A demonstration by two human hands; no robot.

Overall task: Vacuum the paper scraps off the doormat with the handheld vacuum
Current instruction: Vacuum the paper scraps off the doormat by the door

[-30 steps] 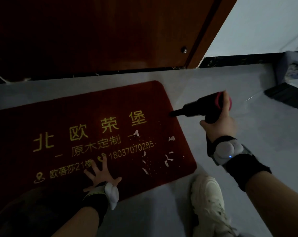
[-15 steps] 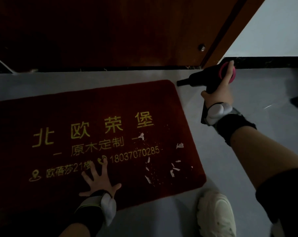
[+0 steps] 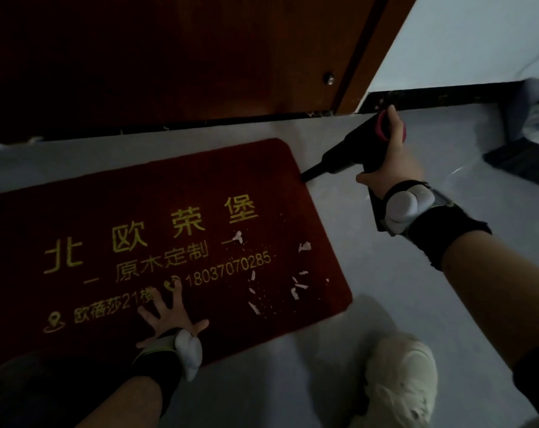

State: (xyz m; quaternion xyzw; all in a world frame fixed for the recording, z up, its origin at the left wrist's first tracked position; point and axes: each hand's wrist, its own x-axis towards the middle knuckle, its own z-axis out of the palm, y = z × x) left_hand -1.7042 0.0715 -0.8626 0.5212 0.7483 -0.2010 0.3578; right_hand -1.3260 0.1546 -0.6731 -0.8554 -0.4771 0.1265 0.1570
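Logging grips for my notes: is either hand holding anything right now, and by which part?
The right hand grips the handheld vacuum by its handle at the rear. The left hand holds nothing; it presses flat on the doormat.

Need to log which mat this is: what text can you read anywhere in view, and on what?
All on the red doormat, in yellow:
"北 欧 荣 堡"
"— 原木定制 —"
"18037070285", after a phone icon
"欧蓓莎21楼", after a pin icon; the left hand partly covers the last character
The handheld vacuum shows no readable text.
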